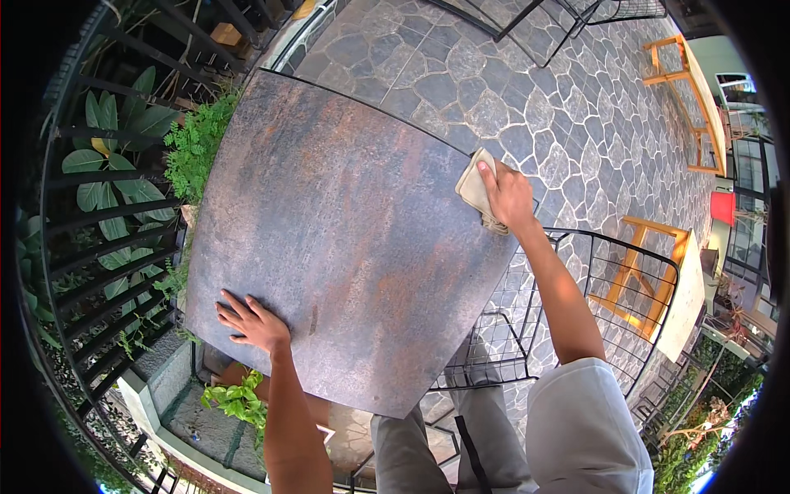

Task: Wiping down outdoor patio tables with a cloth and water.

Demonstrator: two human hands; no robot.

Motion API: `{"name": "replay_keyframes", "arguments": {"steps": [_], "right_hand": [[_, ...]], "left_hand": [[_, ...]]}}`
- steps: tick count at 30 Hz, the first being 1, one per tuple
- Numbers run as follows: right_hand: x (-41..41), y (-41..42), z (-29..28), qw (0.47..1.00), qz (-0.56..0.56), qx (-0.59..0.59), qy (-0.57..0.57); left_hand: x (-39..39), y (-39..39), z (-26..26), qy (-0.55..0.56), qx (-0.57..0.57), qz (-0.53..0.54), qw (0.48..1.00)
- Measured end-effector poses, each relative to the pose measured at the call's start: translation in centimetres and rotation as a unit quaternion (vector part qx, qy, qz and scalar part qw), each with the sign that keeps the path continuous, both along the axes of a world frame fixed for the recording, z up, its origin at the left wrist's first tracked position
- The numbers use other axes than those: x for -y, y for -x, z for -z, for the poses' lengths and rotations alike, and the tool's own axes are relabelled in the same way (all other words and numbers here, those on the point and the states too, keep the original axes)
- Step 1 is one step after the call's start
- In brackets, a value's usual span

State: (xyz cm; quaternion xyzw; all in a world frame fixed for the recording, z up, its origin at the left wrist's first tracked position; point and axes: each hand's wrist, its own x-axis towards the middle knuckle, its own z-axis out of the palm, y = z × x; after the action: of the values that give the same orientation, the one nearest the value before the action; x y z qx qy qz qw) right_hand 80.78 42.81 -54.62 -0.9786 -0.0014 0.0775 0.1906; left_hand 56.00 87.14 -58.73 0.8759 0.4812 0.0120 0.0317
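A table top point(345, 247) with a mottled grey and rust-brown surface lies before me. My right hand point(509, 191) holds a folded beige cloth point(475, 185) at the table's right edge, thumb on top of it. Part of the cloth hangs bunched below my fingers. My left hand point(256, 324) rests flat on the near left part of the table, fingers spread, with nothing in it. A small dark mark point(313, 319) shows on the surface to the right of my left hand.
A black wire chair point(592, 231) stands against the table's right side. Black metal railings point(111, 234) and green plants point(200, 145) border the left side. A leafy potted plant point(237, 398) is below the near left edge. Wooden-framed tables point(679, 247) stand farther right on stone paving point(494, 105).
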Motion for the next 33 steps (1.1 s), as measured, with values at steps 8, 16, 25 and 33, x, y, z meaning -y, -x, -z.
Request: {"name": "replay_keyframes", "arguments": {"steps": [8, 16, 25, 33], "right_hand": [[-0.8, -0.6, -0.5, 0.999, 0.029, -0.035, 0.001], [-0.4, -0.7, -0.9, 0.998, 0.019, -0.059, -0.024], [2.0, 1.0, -0.8, 0.997, 0.019, -0.043, -0.067], [5.2, 6.3, 0.6, 0.966, 0.125, 0.203, -0.104]], "left_hand": [[0.1, -0.8, -0.1, -0.001, -0.009, 0.077, 0.997], [28.3, -14.1, -2.1, 0.103, -0.019, 0.204, 0.973], [30.6, -14.9, -1.3, 0.034, -0.048, 0.181, 0.982], [30.4, -14.8, -1.0, 0.015, -0.063, 0.160, 0.985]]}}
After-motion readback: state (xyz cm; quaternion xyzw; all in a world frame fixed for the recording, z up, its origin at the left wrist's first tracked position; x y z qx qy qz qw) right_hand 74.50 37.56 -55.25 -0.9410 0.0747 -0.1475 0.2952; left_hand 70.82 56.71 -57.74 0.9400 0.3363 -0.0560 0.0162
